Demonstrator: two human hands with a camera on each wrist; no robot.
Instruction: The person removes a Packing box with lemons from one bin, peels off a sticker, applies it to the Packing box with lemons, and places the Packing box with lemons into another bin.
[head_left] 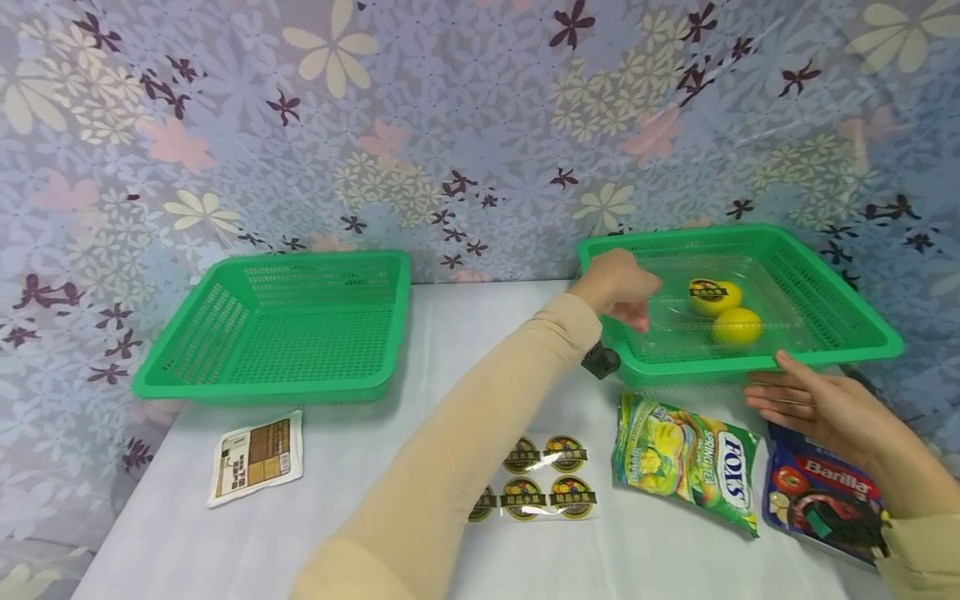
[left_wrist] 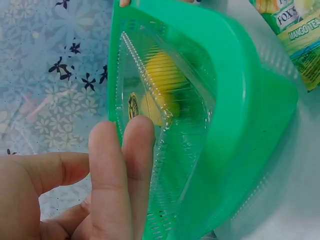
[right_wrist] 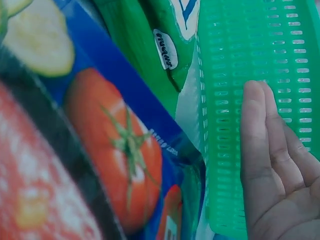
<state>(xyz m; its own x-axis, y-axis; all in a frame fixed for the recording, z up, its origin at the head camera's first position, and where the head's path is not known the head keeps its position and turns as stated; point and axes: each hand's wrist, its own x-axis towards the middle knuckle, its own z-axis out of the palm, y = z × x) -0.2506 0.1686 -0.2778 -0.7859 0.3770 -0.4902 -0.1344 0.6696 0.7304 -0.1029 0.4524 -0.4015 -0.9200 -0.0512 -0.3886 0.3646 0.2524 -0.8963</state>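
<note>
In the head view a green basket (head_left: 832,354) stands at the right, holding a clear plastic box (head_left: 767,282). Two yellow lemons (head_left: 737,326) show through the box, and a round dark fruit sticker (head_left: 707,290) overlaps the rear one. My left hand (head_left: 619,283) is over the basket's left side, beside the box; in the left wrist view its two nearest fingers (left_wrist: 107,170) extend at the box's edge. At the basket's front right, my right hand (head_left: 828,408) has its fingers straight along the outer wall, above a blue Barilla pouch (head_left: 821,492).
Another green basket (head_left: 315,350) stands at the left. Before it lies a small brown-and-white packet (head_left: 258,458). A sticker sheet (head_left: 543,483) lies front centre, partly behind my left arm. A green FOX'S candy bag (head_left: 686,458) lies before the right basket. Flowered cloth (head_left: 465,125) hangs behind.
</note>
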